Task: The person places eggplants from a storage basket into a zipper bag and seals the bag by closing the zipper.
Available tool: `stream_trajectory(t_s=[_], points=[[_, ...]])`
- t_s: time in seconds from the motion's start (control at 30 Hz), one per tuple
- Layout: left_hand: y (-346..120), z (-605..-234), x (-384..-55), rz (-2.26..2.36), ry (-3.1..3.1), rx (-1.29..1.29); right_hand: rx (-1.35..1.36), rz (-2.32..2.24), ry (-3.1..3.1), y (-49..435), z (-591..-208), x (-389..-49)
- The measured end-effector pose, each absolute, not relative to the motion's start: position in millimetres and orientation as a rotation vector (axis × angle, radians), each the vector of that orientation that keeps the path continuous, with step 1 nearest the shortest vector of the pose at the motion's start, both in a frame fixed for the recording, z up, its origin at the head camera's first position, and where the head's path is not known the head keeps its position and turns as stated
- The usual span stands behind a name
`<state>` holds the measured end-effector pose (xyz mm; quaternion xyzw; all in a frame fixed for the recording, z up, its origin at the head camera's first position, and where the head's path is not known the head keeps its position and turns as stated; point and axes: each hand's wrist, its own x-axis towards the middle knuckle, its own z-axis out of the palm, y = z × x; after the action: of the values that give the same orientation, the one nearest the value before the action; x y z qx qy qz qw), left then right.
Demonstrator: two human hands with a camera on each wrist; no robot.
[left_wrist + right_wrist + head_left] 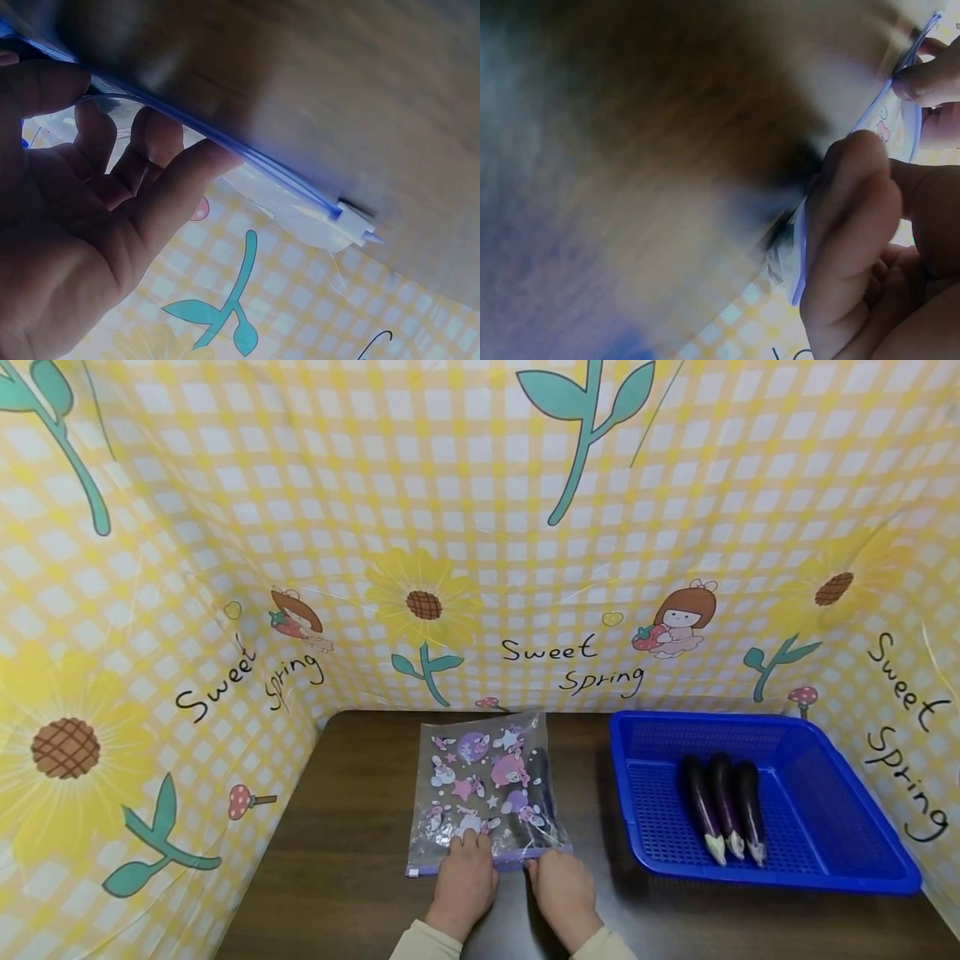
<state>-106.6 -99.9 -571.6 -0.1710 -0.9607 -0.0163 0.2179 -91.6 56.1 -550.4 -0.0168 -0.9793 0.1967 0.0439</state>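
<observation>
A clear zip bag [468, 768] printed with pink and purple cartoon figures lies on the table, its purple zip edge towards me. Inside its right side shows a long dark eggplant [544, 793]. My left hand [467, 881] grips the middle of the zip edge, thumb on the near side and fingers over the print. To its right, my right hand [564, 893] pinches the same edge near the bag's right corner. The white slider [352, 221] sits at the left end of the zip. Between the hands the two lips of the mouth stand apart [907, 112].
At the right stands a blue plastic basket [862, 802] with three eggplants [723, 810] side by side in it. The brown wooden table [337, 802] is enclosed at the back and sides by a yellow checked cloth [480, 527] with sunflowers.
</observation>
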Motion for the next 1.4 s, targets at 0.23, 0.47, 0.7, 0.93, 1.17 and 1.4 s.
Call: stream_trajectory(t_s=[0.23, 0.47, 0.7, 0.93, 1.17, 1.4], points=[[-100, -571, -105, -0.048, -2.66, -0.467, -0.038, 0.55, -2.989, 56, -550, -94], [-100, -573, -105, -0.036, -2.651, -0.466, 0.034, 0.528, -2.992, 61, -548, -89], [-101, -572, -102, -0.053, -2.636, -0.46, 0.246, 0.617, -2.914, 83, -511, -88], [-103, -573, -101, -0.063, -2.604, -0.469, 0.365, 0.816, -2.87, 129, -442, -112], [-103, -570, -99, -0.051, -2.662, -0.459, 0.285, 0.575, -3.026, 195, -420, -149], [-104, -572, -99, -0.081, -2.681, -0.447, 0.166, 0.425, -3.28, 248, -440, -188]])
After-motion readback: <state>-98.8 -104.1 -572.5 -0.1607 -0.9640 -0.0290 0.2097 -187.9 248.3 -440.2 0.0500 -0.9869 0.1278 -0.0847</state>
